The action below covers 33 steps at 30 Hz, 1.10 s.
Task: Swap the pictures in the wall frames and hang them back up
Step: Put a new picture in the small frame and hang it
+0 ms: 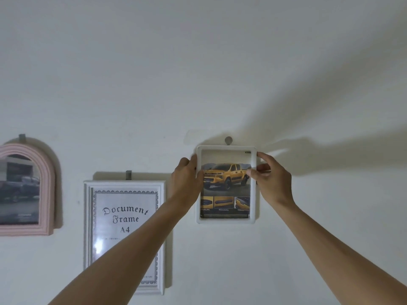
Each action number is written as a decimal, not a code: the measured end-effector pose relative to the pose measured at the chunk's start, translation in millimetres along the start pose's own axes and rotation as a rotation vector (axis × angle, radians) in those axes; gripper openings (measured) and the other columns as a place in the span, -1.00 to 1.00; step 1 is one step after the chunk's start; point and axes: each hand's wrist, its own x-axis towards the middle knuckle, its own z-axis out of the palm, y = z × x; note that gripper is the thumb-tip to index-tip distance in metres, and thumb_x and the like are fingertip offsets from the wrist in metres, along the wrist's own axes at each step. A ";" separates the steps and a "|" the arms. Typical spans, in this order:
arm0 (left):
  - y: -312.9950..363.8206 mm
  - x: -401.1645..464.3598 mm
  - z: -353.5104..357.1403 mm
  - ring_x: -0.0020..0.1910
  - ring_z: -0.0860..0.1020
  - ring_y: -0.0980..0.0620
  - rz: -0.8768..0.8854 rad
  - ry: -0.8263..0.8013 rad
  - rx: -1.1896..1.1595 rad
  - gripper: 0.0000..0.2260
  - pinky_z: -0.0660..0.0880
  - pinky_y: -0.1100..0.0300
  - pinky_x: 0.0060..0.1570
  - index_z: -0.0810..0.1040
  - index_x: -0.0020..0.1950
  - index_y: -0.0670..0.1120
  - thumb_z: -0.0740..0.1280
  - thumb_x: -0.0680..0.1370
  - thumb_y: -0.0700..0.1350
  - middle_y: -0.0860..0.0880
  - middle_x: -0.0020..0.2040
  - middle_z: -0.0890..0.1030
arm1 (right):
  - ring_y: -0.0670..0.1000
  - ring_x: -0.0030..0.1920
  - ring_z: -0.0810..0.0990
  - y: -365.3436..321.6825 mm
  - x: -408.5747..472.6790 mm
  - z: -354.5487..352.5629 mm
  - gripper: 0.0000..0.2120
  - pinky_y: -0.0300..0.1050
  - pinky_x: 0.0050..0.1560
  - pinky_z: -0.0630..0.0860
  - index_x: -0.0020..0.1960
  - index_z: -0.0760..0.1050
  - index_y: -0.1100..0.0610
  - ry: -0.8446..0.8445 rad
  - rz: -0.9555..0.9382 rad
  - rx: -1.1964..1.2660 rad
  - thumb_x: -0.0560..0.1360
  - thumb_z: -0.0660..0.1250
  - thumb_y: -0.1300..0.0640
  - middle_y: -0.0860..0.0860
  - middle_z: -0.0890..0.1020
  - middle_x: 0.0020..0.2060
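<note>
The wall (pixel 198 73) carried three frames. The largest, a white document frame (pixel 161 238) printed "Document Frame A4", hung from a grey hook (pixel 128 174) below and to the left of the left hand (pixel 186 179), with the left forearm crossing in front of its lower right part. The pink arched frame (pixel 47 188), holding a dark picture of a pickup truck, hung well to the left of both hands, beneath its own grey hook (pixel 22 137).

The small white frame (pixel 226 221) sat between the two hands, flat against the wall, its top edge just below a round wall peg (pixel 228 140). It held a yellow pickup picture (pixel 225 186).

The left hand gripped the frame's upper left edge, thumb over the front. The right hand (pixel 272 179) gripped the upper right edge, thumb curled onto the front and fingers wrapped round the side. A strip of clear tape (pixel 193 134) lay on the wall just above the left hand.
</note>
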 end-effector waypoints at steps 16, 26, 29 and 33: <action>-10.3 -0.9 5.2 -0.10 0.54 -0.06 0.064 -0.003 0.029 -0.61 0.39 0.18 -0.24 0.38 0.43 -0.08 0.26 0.61 -0.06 -0.06 0.07 0.47 | -0.11 -0.15 0.63 15.0 -2.5 2.8 -0.62 -0.27 -0.11 0.51 0.30 0.51 0.00 -0.025 -0.085 0.013 0.51 0.47 0.08 -0.15 0.62 -0.16; -6.7 0.6 5.5 0.00 0.53 -0.09 0.064 -0.044 0.085 -0.57 0.39 0.16 -0.21 0.29 0.51 -0.08 0.23 0.65 -0.06 -0.09 0.15 0.47 | -0.21 -0.18 0.60 13.1 0.0 -3.3 -0.64 -0.29 -0.13 0.48 0.26 0.52 0.01 -0.050 -0.055 -0.006 0.50 0.48 0.11 -0.09 0.62 -0.15; -5.3 0.5 4.5 0.00 0.53 -0.09 0.052 -0.054 0.075 -0.57 0.38 0.17 -0.20 0.29 0.51 -0.08 0.22 0.65 -0.06 -0.09 0.14 0.47 | -0.23 -0.18 0.59 12.5 -0.7 -5.8 -0.64 -0.29 -0.13 0.50 0.27 0.51 0.02 -0.065 -0.061 -0.021 0.50 0.48 0.11 -0.12 0.62 -0.17; -6.7 0.6 5.9 -0.02 0.54 -0.05 0.034 -0.047 0.030 -0.59 0.36 0.20 -0.21 0.34 0.46 -0.08 0.26 0.62 -0.04 -0.08 0.07 0.49 | -0.13 -0.15 0.62 10.0 0.0 -11.0 -0.59 -0.18 -0.06 0.54 0.31 0.49 0.05 -0.099 -0.063 -0.036 0.50 0.49 0.08 -0.11 0.62 -0.14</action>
